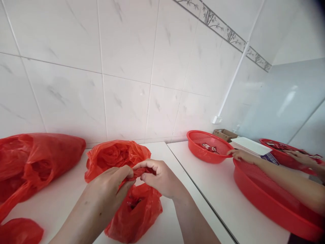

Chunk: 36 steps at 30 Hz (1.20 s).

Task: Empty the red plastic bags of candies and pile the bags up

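A red plastic bag [142,217] stands on the white table in front of me, with small dark items just showing through an opening in it. Its gathered, twisted top is pinched between both hands. My left hand [111,183] closes its thumb and fingers on the left end of the twist. On the other end, my right hand [159,176] grips with thumb and curled fingers. Right behind my hands sits another red plastic bag [116,154], its mouth spread and crumpled red plastic inside.
A large, full red bag [56,156] lies at the left, and part of another red bag [21,230] shows below it. At right, a co-worker's hand [240,155] touches a red basket [203,157] near a larger red basket [269,206]. A tiled wall [127,101] rises behind.
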Available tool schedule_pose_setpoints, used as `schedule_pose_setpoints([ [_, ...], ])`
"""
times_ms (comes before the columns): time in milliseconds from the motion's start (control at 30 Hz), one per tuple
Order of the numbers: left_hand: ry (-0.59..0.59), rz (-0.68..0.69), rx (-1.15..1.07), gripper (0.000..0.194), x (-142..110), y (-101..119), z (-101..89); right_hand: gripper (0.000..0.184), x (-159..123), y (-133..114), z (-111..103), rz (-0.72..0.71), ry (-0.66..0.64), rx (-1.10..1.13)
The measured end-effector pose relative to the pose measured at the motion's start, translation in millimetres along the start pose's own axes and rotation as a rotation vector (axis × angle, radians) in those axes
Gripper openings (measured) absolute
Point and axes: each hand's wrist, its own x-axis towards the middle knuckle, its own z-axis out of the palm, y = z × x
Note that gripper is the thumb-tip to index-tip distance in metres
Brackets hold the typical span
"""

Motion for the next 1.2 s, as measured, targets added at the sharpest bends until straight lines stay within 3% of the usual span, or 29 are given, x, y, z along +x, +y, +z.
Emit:
schedule_pose_setpoints([
  [100,0.066,0.199,-0.020,0.020,2.1,0.6,0.2,0.025,4.2,2.5,-3.1,-0.002,0.037,0.105],
  [200,0.030,0.351,-0.039,0.026,0.6,11.4,-4.5,0.023,14.6,19.5,-5.3,0.062,0.212,-0.003],
  [267,-0.133,0.363,-0.073,0.025,-3.7,22.7,-10.8,0.025,23.1,37.8,-9.2,0.081,0.358,-0.151],
  [367,-0.468,0.318,-0.127,0.021,-10.9,35.5,-18.4,0.027,34.4,69.3,-19.2,0.077,0.508,-0.263],
  [467,-0.581,0.212,-0.193,0.017,-14.2,33.3,-18.7,0.024,41.1,94.1,-29.5,0.098,0.501,-0.266],
  [533,-0.534,0.103,-0.269,0.013,-13.4,24.4,-17.1,0.024,41.6,102.0,-35.3,0.115,0.463,-0.240],
  [633,-0.391,-0.024,-0.389,0.013,-10.5,5.7,-16.8,0.045,33.7,102.6,-43.4,0.151,0.381,-0.162],
  [733,-0.301,-0.037,-0.440,0.042,-11.4,-16.5,-13.9,0.061,15.9,101.5,-49.7,0.127,0.162,0.020],
  [833,-0.375,0.000,-0.429,0.079,-21.0,-38.0,2.9,0.077,-3.9,105.8,-48.7,0.098,-0.109,0.164],
  [933,-0.413,0.024,-0.391,0.115,-35.6,-48.6,32.2,0.089,-17.9,108.3,-37.8,0.125,-0.192,0.212],
  [1000,-0.326,0.036,-0.343,0.125,-44.3,-47.0,51.6,0.085,-23.3,105.7,-28.0,0.120,-0.203,0.274],
  [1067,-0.162,0.133,-0.258,0.120,-51.0,-41.2,66.5,0.076,-26.3,101.7,-19.9,0.091,-0.196,0.306],
  [1200,0.084,0.434,-0.024,0.074,-61.5,-33.4,84.6,0.066,-27.7,103.6,-14.1,0.143,-0.031,0.245],
])
